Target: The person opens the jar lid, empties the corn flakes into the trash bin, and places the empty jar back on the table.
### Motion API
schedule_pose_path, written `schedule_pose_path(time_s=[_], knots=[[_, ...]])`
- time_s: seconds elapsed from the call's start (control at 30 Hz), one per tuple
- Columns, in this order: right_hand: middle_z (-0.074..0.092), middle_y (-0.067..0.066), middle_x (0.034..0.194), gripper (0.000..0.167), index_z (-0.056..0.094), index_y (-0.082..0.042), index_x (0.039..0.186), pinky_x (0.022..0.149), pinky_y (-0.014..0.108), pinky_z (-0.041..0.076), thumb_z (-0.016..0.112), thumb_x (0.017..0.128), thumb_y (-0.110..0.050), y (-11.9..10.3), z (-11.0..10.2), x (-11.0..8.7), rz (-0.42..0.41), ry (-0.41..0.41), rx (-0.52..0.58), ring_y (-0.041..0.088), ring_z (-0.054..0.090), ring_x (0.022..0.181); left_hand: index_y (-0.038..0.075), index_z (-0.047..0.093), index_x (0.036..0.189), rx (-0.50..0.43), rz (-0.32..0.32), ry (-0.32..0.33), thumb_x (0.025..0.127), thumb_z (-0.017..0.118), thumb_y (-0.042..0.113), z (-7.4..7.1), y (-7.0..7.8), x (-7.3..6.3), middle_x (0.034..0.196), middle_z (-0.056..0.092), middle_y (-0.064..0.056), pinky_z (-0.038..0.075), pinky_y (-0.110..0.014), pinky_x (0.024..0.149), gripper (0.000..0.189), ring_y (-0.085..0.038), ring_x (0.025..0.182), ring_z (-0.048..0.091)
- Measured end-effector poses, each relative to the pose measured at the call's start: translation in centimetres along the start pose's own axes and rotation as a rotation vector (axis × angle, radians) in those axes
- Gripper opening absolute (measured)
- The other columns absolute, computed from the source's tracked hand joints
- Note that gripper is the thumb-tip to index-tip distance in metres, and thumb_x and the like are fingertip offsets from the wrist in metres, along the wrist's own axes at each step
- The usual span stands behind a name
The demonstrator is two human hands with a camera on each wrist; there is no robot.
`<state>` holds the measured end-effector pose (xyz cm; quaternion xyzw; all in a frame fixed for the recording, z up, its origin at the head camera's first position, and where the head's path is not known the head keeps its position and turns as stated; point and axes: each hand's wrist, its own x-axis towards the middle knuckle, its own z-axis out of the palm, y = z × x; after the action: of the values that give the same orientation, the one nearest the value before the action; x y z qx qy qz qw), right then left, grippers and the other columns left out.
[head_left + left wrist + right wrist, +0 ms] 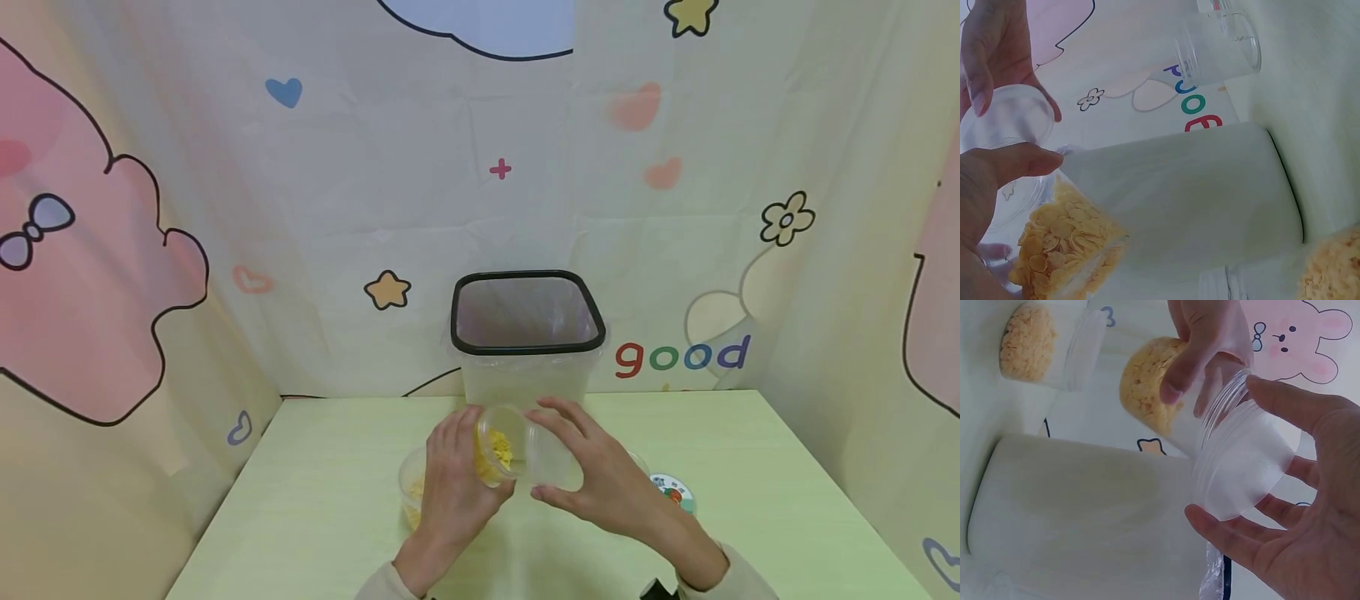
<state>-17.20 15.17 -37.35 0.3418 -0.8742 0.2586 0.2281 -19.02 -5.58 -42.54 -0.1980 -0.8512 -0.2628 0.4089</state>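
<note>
A clear plastic jar (498, 454) of yellow flakes is tipped sideways above the table, and my left hand (457, 492) grips it around its side. The flakes (1066, 240) are gathered toward the jar's base in the left wrist view. Between fingertips and thumb, my right hand (611, 479) holds a translucent white lid (1244, 465) by its edge. The lid faces the jar's mouth and sits close beside it. In the right wrist view the left thumb lies along the jar (1147, 381).
Behind the hands stands a whitish bin (528, 379) with a black rim and a plastic liner. A second jar of flakes (1029, 344) with a lid stands left on the table. On the right are a clear jar (1222, 50) and a round printed disc (673, 492).
</note>
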Motion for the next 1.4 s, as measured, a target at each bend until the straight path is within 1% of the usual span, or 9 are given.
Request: schedule_pose_path(time_s=[0.23, 0.4, 0.63, 0.8, 0.93, 1.1, 1.17, 1.4], knots=[[0.044, 0.002, 0.147, 0.088, 0.04, -0.03, 0.148, 0.089, 0.046, 0.056, 0.084, 0.073, -0.044, 0.7, 0.0, -0.9, 0.074, -0.036, 0.014, 0.024, 0.056, 0.123, 0.006, 0.049, 0.133, 0.005, -0.015, 0.019, 0.045, 0.097, 0.022, -0.5, -0.9, 0.0, 0.128, 0.056, -0.008, 0.042, -0.046, 0.103, 0.102, -0.026, 0.12, 0.052], [0.044, 0.001, 0.147, 0.087, 0.04, -0.032, 0.149, 0.089, 0.046, 0.055, 0.083, 0.074, -0.045, 1.4, 0.4, -1.4, 0.092, -0.058, 0.016, 0.022, 0.057, 0.122, 0.005, 0.05, 0.132, 0.018, -0.02, 0.028, 0.045, 0.096, 0.022, -0.7, -1.6, 0.0, 0.127, 0.056, -0.009, 0.042, -0.045, 0.102, 0.1, -0.027, 0.119, 0.052], [0.043, 0.002, 0.148, 0.082, 0.038, -0.031, 0.15, 0.089, 0.047, 0.055, 0.078, 0.079, -0.045, 2.2, 1.7, -1.9, 0.121, -0.103, 0.03, 0.025, 0.059, 0.12, 0.006, 0.048, 0.134, 0.028, -0.032, 0.025, 0.046, 0.096, 0.023, -1.2, -2.2, -0.2, 0.129, 0.056, -0.009, 0.042, -0.048, 0.103, 0.102, -0.028, 0.12, 0.051], [0.043, 0.006, 0.149, 0.077, 0.042, -0.033, 0.148, 0.09, 0.047, 0.055, 0.077, 0.081, -0.043, 2.8, 3.0, -2.5, 0.089, -0.144, -0.015, 0.029, 0.056, 0.123, 0.006, 0.047, 0.134, 0.036, -0.032, 0.02, 0.047, 0.096, 0.023, -1.4, -2.5, -0.1, 0.129, 0.056, -0.01, 0.043, -0.049, 0.102, 0.102, -0.028, 0.12, 0.052], [0.044, 0.01, 0.148, 0.073, 0.046, -0.031, 0.146, 0.093, 0.049, 0.053, 0.077, 0.081, -0.042, 3.0, 3.9, -2.9, 0.066, -0.183, -0.041, 0.033, 0.053, 0.126, 0.006, 0.048, 0.134, 0.037, -0.037, 0.012, 0.047, 0.096, 0.022, -1.5, -2.6, -0.1, 0.129, 0.056, -0.01, 0.043, -0.049, 0.103, 0.101, -0.028, 0.12, 0.052], [0.042, 0.012, 0.149, 0.071, 0.048, -0.031, 0.145, 0.099, 0.051, 0.05, 0.077, 0.081, -0.04, 3.3, 5.2, -3.4, 0.081, -0.26, -0.058, 0.033, 0.049, 0.132, 0.005, 0.048, 0.134, 0.027, -0.044, 0.004, 0.048, 0.095, 0.022, -1.5, -2.8, -0.1, 0.129, 0.056, -0.01, 0.042, -0.049, 0.103, 0.099, -0.028, 0.121, 0.051], [0.042, 0.012, 0.15, 0.069, 0.048, -0.032, 0.145, 0.1, 0.051, 0.049, 0.077, 0.082, -0.039, 3.5, 5.7, -3.7, 0.086, -0.291, -0.065, 0.033, 0.048, 0.132, 0.006, 0.047, 0.134, 0.025, -0.043, 0.003, 0.049, 0.095, 0.022, -1.5, -2.8, -0.1, 0.129, 0.056, -0.01, 0.042, -0.049, 0.103, 0.099, -0.028, 0.121, 0.051], [0.044, 0.017, 0.147, 0.066, 0.052, -0.027, 0.142, 0.099, 0.052, 0.05, 0.078, 0.081, -0.036, 4.2, 7.2, -4.7, 0.043, -0.348, -0.081, 0.037, 0.049, 0.13, 0.006, 0.048, 0.134, 0.021, -0.025, 0.009, 0.048, 0.095, 0.023, -1.4, -2.9, 0.0, 0.129, 0.055, -0.01, 0.042, -0.049, 0.103, 0.1, -0.028, 0.121, 0.051]])
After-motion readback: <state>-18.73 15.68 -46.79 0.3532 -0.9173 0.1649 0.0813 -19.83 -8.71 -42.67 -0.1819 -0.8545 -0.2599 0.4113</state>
